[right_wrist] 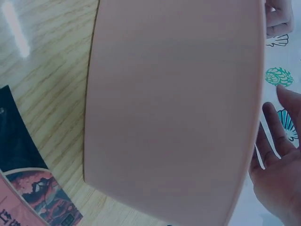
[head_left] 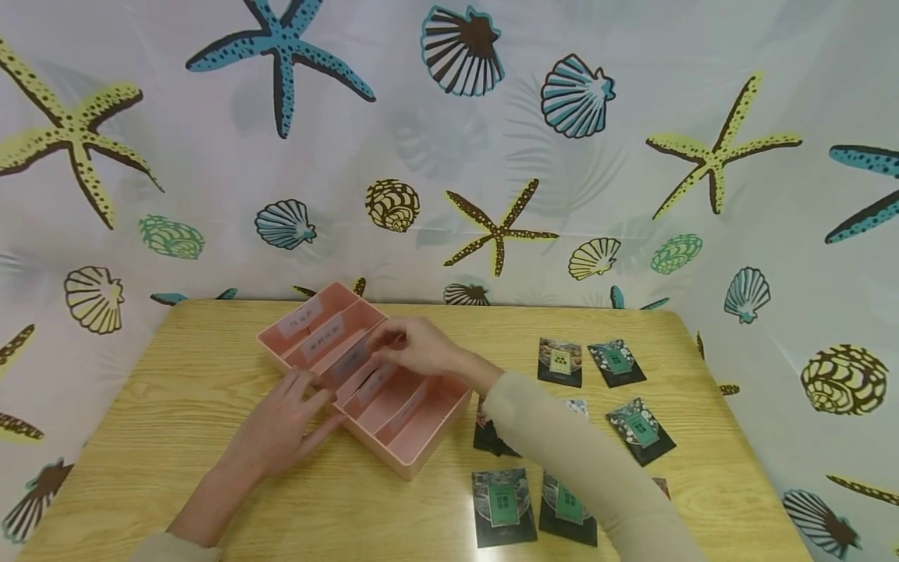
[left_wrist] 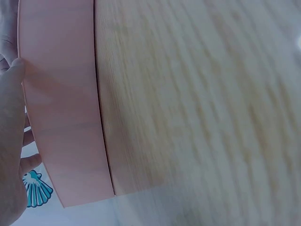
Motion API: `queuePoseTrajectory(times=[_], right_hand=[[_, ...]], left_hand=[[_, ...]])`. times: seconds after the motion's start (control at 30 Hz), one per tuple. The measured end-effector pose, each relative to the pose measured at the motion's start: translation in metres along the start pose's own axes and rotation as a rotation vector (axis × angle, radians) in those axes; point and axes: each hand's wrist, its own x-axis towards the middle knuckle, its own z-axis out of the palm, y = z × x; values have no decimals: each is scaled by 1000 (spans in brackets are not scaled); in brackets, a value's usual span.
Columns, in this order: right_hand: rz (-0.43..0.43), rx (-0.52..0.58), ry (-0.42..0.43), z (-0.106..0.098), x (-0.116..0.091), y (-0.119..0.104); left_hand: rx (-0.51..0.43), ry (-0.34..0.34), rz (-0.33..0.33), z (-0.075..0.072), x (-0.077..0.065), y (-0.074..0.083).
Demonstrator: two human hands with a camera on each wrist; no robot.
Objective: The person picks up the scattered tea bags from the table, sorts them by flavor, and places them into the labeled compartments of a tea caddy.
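Note:
A pink divided box (head_left: 393, 457) stands slantwise on the table, with labelled dividers (head_left: 325, 337) across it. My left hand (head_left: 284, 425) rests at its near left rim, fingertips over the edge and thumb stretched along the outer wall. In the left wrist view the left fingers (left_wrist: 30, 162) show beyond the rim. My right hand (head_left: 420, 347) reaches over the box's middle compartments, its fingertips partly hidden. The right wrist view shows those fingers (right_wrist: 277, 129) spread and relaxed, nothing visible between them. A dark edge (head_left: 367, 380) shows inside one compartment below the right hand.
Several dark sachets with green or yellow labels lie right of the box, such as a yellow-labelled sachet (head_left: 559, 362) and a green-labelled sachet (head_left: 503, 507). My right sleeve (head_left: 562, 445) covers some of them. A patterned curtain (head_left: 449, 156) hangs behind the wooden table (head_left: 190, 367).

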Motion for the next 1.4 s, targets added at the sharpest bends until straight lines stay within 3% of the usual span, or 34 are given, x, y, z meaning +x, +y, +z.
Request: queuePoseTrajectory(times=[0.47,0.73,1.07,1.4], right_hand=[[79,291,166,-24,-32,-5],[249,605,281,-37,-55,-7],[379,745,336,-45,-84,-6],[528,747,392,-58,-116,2]], left_hand=[[-4,-22,-19,0,-1,0],[-3,-26,-22,-1,1,1],[-2,-13,-15,1,-1,0],[0,-5,-7,0,-2,-1]])
